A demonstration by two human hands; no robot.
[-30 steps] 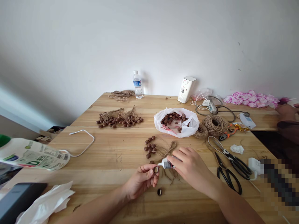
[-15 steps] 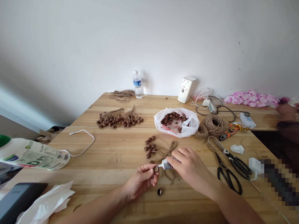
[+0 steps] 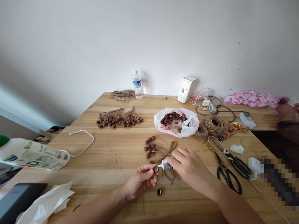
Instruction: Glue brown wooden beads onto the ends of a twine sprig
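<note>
Left hand (image 3: 142, 180) pinching a small brown shell (image 3: 156, 169) between thumb and fingers, its pale opening visible; held above the near part of the wooden table (image 3: 112, 189). Right hand (image 3: 188, 163) gripping a tube (image 3: 167, 164), white nozzle angled left and down to the shell's edge; whether tip touches shell or sits just off it, cannot tell. Step in hand, as judged: dispensing from the tube into or onto the shell; no fluid can be made out. A loose, dark half-shell (image 3: 159, 192) lies just nearer the wearer, below the held one. Beyond the hands: round brown nuts (image 3: 149, 147) beside a looped twine bundle (image 3: 171, 151). Next move, as judged, calls for a steady left pinch, light pressure on the tube, and a clean lift of the nozzle clear of the shell rim
</note>
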